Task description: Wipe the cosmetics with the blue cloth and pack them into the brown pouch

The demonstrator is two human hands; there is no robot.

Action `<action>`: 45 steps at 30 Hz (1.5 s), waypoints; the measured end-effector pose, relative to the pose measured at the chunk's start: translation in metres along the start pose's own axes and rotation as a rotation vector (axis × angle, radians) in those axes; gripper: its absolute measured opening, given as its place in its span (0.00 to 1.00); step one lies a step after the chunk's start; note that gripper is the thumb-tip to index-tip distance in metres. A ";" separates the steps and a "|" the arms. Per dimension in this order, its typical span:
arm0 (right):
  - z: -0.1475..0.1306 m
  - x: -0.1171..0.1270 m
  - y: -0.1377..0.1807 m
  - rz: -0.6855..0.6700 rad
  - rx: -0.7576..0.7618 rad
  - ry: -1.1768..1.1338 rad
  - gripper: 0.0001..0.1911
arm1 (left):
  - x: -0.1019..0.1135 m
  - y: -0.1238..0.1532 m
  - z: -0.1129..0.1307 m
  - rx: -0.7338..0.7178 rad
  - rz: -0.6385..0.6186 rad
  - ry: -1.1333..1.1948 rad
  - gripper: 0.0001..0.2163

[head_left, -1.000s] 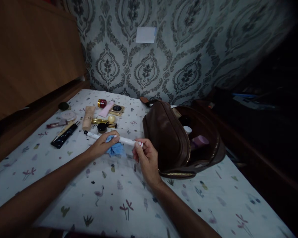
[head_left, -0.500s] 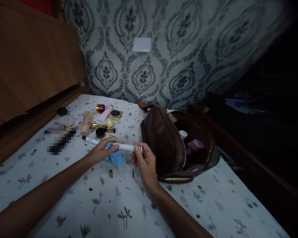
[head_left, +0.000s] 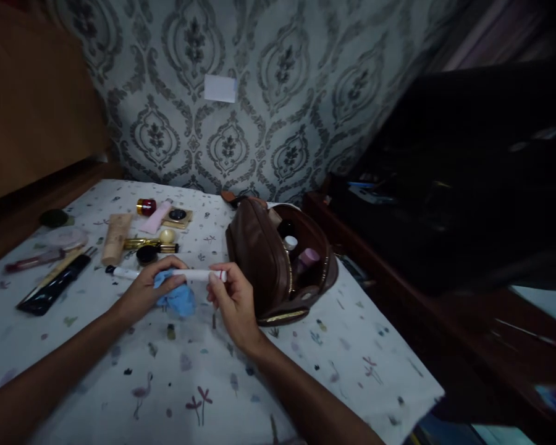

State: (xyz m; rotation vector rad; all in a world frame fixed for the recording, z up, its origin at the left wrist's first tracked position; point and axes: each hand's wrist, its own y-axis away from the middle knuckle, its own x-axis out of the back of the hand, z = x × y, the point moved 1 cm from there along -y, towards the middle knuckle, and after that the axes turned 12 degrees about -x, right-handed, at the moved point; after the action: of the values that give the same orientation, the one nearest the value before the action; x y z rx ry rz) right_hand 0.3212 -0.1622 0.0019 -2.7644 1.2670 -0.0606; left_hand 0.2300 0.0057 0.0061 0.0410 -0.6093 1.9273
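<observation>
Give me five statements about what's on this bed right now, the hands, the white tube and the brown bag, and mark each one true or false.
1. The right hand pinches one end of the white tube. True.
2. The left hand presses a red cloth against the tube. False: the cloth is blue.
3. The brown bag is zipped shut. False: it gapes open, with a pink container visible inside.
4. Other cosmetics, among them a beige tube, lie on the patterned sheet to the left of the hands. True.
5. The white tube stands upright on the sheet. False: it is held roughly level between both hands.
</observation>
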 end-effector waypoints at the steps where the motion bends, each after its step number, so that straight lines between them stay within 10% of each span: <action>1: -0.005 0.002 0.002 0.005 0.038 0.044 0.12 | -0.002 0.000 0.002 0.024 0.011 0.030 0.12; 14: -0.038 0.032 0.016 0.074 0.640 0.701 0.08 | -0.042 -0.027 0.018 0.035 -0.037 0.201 0.21; 26: -0.070 0.040 0.033 0.097 0.123 0.187 0.12 | -0.039 -0.021 0.045 -0.546 -0.133 -0.319 0.15; 34: -0.060 0.056 0.050 0.285 0.201 0.337 0.09 | -0.059 -0.052 0.065 -0.372 -0.324 -0.169 0.18; 40: -0.046 0.078 0.057 0.408 0.202 0.369 0.09 | -0.076 -0.074 0.076 -0.463 -0.589 -0.344 0.22; 45: -0.045 0.091 0.063 0.430 0.218 0.380 0.09 | -0.084 -0.073 0.089 -0.539 -0.566 -0.462 0.21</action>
State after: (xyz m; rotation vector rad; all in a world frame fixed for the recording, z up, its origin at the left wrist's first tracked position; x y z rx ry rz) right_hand 0.3294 -0.2756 0.0393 -2.3098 1.7916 -0.6702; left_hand 0.3077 -0.0818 0.0870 0.2894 -1.2597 1.1611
